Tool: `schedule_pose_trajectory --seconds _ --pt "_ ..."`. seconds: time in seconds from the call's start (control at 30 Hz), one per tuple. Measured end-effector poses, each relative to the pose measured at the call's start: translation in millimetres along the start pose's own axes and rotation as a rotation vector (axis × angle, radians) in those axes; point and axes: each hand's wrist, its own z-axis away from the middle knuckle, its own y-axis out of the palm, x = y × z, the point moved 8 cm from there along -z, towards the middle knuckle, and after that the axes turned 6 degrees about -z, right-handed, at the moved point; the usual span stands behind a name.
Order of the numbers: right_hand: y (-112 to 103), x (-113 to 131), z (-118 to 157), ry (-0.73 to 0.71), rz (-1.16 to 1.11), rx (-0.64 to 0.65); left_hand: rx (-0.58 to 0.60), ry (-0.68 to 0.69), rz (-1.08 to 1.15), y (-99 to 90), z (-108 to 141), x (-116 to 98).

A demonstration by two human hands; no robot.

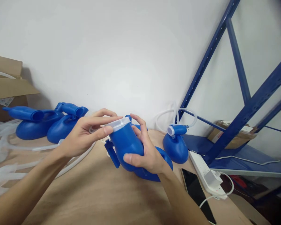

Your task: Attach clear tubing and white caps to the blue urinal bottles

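Note:
In the middle of the view, my right hand is wrapped round the wide neck of a blue plastic urinal bottle, with the thumb across its near side. A translucent plastic ring sits on the mouth of that neck, which tilts up toward the left. My left hand pinches the ring's left edge between thumb and fingers. A blue handle-like strip sticks out below the neck on the left. The bottle's rounded body is partly hidden behind my right hand and wrist.
Two blue bottles stand at left, near translucent tubes and a cardboard box. Another bottle with a tube stands at right. A phone and white power strip lie beside the blue metal shelf.

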Motion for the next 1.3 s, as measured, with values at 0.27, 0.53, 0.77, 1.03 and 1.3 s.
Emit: schedule_pose_trajectory --seconds 0.27,0.53,0.77,1.03,1.3 --pt "-6.9 -4.9 -3.7 0.149 -0.201 0.078 0.055 0.015 0.044 30.0 10.7 5.2" --pt "-9.6 -2.2 0.4 0.224 -0.341 0.098 -0.009 0.138 -0.081 44.9 14.6 1.8" --pt "-24.8 14.9 4.7 0.114 -0.032 0.006 0.057 0.227 -0.374 36.4 6.6 -9.5" --pt "-18.5 23.6 2.2 0.014 0.189 -0.073 -0.142 0.287 -0.506 26.8 12.2 -31.9" --pt "-14.5 34.3 10.2 0.000 0.170 -0.053 -0.292 0.317 -0.487 40.6 27.6 -44.4"
